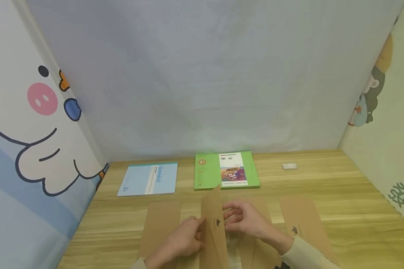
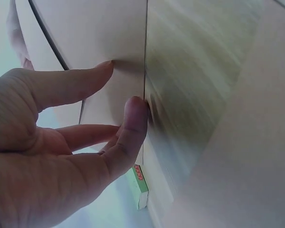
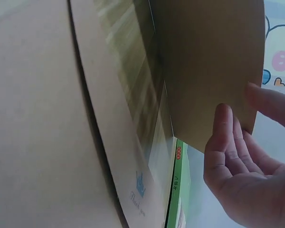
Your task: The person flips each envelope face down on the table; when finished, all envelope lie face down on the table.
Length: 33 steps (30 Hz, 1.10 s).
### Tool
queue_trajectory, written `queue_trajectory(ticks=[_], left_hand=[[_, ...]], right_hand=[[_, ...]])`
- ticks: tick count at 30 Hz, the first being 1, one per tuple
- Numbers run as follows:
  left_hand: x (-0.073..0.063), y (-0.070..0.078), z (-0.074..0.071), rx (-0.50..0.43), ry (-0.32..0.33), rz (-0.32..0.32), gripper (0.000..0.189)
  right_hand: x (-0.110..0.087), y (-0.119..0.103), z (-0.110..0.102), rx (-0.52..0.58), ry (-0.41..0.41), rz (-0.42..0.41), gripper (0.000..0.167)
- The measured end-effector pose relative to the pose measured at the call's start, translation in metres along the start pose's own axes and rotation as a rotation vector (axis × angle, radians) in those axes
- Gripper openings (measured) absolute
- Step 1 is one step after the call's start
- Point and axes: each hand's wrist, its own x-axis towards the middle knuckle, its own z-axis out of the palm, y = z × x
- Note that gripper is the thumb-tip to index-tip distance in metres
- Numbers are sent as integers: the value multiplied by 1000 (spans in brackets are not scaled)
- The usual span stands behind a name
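Note:
A brown paper envelope [image 1: 213,209] with a dark crown print stands tilted on edge between my hands. My left hand [image 1: 186,237] is at its left side; in the left wrist view the thumb [image 2: 97,78] touches the face of the envelope [image 2: 102,28] and the index fingertip lies by its lower edge. On the other side, my right hand [image 1: 244,220] has bent fingers near the right edge, and in the right wrist view no finger wraps round the envelope [image 3: 206,57]. Flat brown envelopes lie left [image 1: 161,216], right [image 1: 301,216] and under my right forearm [image 1: 249,248].
At the back of the wooden table [image 1: 350,194] lie a blue "Gambit" notebook [image 1: 148,181], a green book [image 1: 207,172] and a small white block [image 1: 289,166], perhaps an eraser. A pale curtain [image 1: 202,93] hangs behind, with cartoon-printed panels [image 1: 6,149] at the sides.

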Motion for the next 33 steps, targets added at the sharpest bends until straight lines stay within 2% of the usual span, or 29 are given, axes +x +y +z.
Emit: queue_trajectory(ticks=[5,10,15,20,24,28,33], left_hand=[[1,0,-1,-1,5,57,77],[-1,3,-2,-75,-25,45,79],[-1,5,-2,-126,-27,72,77],[0,5,-2,-221,-31,107,74],[0,6,-3,-281,-34,113,71],[-1,8,-4,-305,-32,123,71],[0,9,-5,-288,-36,126,69]], right_hand=[[0,0,3,2,-67,-29,37],[4,4,5,-7,-124,-62,26],[5,5,8,-18,-132,-57,25],[7,4,10,-2,-147,-40,28],[8,4,11,21,-147,-33,30],[8,5,11,36,-129,-21,32],[7,3,12,36,-106,6,36]])
